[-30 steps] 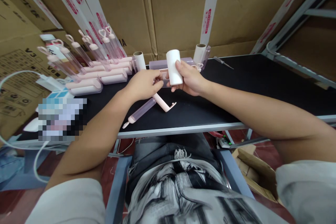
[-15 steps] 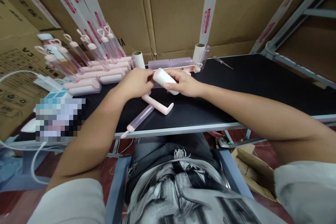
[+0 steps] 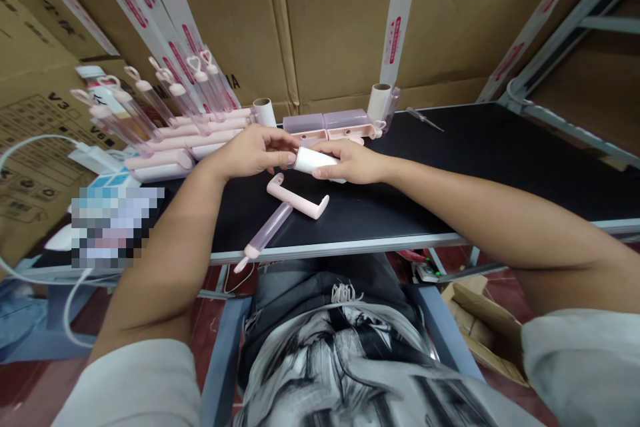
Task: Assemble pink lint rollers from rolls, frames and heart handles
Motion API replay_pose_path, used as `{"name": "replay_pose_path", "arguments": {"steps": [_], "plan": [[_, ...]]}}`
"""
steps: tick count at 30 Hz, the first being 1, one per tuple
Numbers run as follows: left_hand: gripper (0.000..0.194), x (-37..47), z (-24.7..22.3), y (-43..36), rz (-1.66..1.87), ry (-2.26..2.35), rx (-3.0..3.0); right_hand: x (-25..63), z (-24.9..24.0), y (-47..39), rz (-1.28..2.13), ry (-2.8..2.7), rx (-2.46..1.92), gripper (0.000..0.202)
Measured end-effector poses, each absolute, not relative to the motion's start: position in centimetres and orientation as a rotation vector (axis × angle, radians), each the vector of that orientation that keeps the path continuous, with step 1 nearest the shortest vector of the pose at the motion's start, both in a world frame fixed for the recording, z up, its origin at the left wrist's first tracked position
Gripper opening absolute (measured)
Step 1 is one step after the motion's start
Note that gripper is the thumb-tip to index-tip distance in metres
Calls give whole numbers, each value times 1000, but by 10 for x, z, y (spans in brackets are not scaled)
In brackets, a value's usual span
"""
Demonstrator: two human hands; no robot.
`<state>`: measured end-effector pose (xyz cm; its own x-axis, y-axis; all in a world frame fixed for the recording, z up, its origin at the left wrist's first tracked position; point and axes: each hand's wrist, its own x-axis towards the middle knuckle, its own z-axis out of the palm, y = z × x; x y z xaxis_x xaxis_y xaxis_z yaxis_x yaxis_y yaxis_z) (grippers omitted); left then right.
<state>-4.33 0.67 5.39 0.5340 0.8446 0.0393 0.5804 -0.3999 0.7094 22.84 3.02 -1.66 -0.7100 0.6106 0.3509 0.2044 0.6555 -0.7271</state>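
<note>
A white lint roll (image 3: 315,161) lies nearly level above the table. My right hand (image 3: 357,161) is wrapped round its right part, thumb along the near side. At its left end my left hand (image 3: 260,152) has thumb and fingers closed about the edge; the fingertips partly hide what they pinch. Just below my hands, on the black table (image 3: 475,173), rests a pink bracket-shaped handle (image 3: 297,201) with upturned ends. Its end touches or overlaps a clear purplish tube handle (image 3: 270,230) with a pink loop tip, which reaches the table's front edge.
Several assembled pink lint rollers (image 3: 200,127) with heart-loop handles stand at the back left. White rolls (image 3: 379,103) and purplish covers (image 3: 345,119) sit at the back. A screwdriver (image 3: 425,119) lies further right. Cardboard (image 3: 330,27) walls the back. A blurred-out item (image 3: 115,223) is at left.
The lint roll has turned from tilted to nearly level, its left end lowered. My left hand has shifted slightly left, uncovering the far end of the pink handle.
</note>
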Motion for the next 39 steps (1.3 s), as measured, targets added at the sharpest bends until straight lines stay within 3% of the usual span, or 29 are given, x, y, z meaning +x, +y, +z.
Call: {"name": "replay_pose_path", "arguments": {"steps": [23,39], "plan": [[34,-37,54,2,545,1099,2198,230,-19,31,920,-2343,-576,59],[44,-54,75,0,684,1407,2141,227,-17,27,915,-2231,-626,63]]}}
